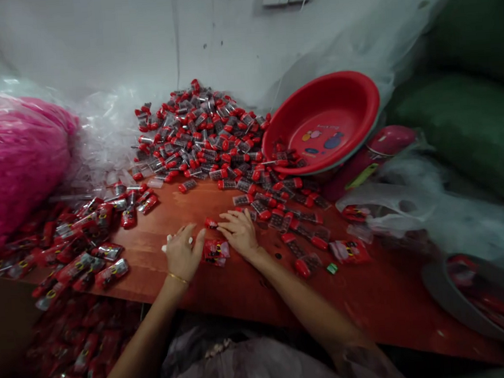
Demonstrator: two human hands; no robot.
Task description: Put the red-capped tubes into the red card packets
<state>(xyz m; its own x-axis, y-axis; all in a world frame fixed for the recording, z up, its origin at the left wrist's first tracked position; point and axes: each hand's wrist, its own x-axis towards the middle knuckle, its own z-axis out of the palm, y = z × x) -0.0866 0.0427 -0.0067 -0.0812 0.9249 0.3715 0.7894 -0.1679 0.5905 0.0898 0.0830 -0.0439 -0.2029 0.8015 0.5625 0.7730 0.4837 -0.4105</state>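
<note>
Over the middle of the table, a small red-capped tube (210, 222) shows at the fingertips of my right hand (240, 234). The thumb and forefinger appear to pinch its far end, which they partly cover. My left hand (184, 256) is just to the left, thumb apart from the fingers, with nothing seen in it. Small white pieces (164, 248) show at its fingertips; whether they are worn or held is unclear. Between the hands, red printed packets (216, 250) lie flat on the table. A gold-coloured bangle (178, 279) circles my left wrist.
A heap of red-capped tubes (204, 129) stands against the wall, spilling right below a tilted red basin (340, 96). Filled red packets (87, 241) pile up at left beside a pink bag (16, 153). A grey bowl (440, 285) sits at the right edge.
</note>
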